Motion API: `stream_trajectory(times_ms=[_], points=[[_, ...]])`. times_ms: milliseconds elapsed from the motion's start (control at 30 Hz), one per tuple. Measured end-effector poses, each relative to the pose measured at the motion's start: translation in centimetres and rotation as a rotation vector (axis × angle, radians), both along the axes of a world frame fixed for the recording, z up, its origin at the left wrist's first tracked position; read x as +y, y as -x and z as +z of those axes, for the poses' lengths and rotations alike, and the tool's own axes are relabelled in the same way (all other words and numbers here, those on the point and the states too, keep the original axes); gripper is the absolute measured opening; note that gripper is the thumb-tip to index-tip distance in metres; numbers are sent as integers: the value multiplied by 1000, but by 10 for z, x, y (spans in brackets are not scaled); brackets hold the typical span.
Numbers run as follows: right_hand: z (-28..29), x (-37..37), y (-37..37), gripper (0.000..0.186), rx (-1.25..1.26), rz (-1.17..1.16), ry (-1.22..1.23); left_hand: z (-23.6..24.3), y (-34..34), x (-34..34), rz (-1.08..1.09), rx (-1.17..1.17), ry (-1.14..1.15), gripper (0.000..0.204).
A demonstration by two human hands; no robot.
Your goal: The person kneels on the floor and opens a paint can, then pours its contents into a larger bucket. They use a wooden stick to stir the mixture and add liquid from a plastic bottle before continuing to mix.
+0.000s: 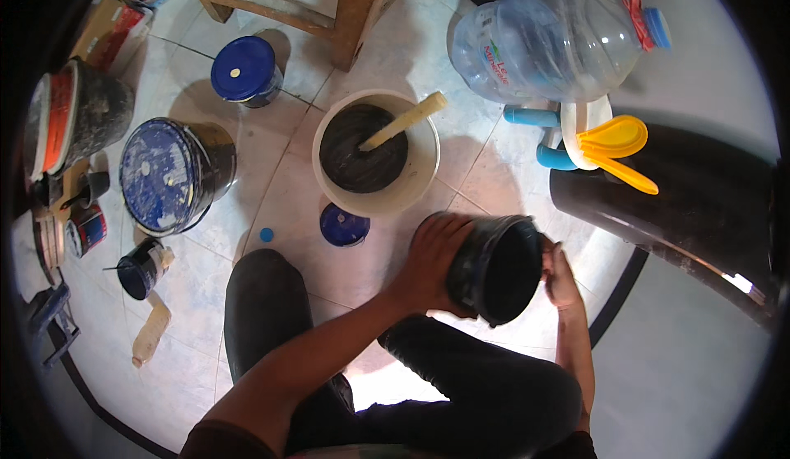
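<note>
Seen from the head camera, both hands grip a black bucket (498,268) tipped on its side just above the person's knees, its open mouth facing toward the right. The left hand (434,260) is spread flat over the bucket's upper side, grasping it; the right hand (559,276) clasps the rim at the far edge. Just beyond stands a white bucket (377,154) of dark paint with a stirring stick (405,121) leaning in it. To handle it well, a firm two-handed hold and a slow, steady tilt seem wise, so that nothing slops onto the tiled floor (296,204).
</note>
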State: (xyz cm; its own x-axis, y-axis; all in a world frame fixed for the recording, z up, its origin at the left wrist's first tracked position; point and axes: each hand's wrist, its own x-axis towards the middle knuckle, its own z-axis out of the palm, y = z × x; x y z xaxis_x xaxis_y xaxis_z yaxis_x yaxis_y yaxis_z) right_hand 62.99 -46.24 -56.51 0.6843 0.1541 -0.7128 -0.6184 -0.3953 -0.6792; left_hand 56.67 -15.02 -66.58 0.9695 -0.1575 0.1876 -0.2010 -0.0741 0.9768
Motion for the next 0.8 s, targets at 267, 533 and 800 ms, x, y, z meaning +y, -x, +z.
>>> stream_trajectory(times_ms=[267,533,800], points=[[-14,-73,-24,97,-137,-221,173,-45,-75,-88,-145,-107,-154,140],[-27,-47,-28,102,-64,-198,112,-51,-83,-90,-198,-80,-366,138],[-74,-64,4,102,-193,-560,-43,-22,-39,-100,-31,22,-121,131]])
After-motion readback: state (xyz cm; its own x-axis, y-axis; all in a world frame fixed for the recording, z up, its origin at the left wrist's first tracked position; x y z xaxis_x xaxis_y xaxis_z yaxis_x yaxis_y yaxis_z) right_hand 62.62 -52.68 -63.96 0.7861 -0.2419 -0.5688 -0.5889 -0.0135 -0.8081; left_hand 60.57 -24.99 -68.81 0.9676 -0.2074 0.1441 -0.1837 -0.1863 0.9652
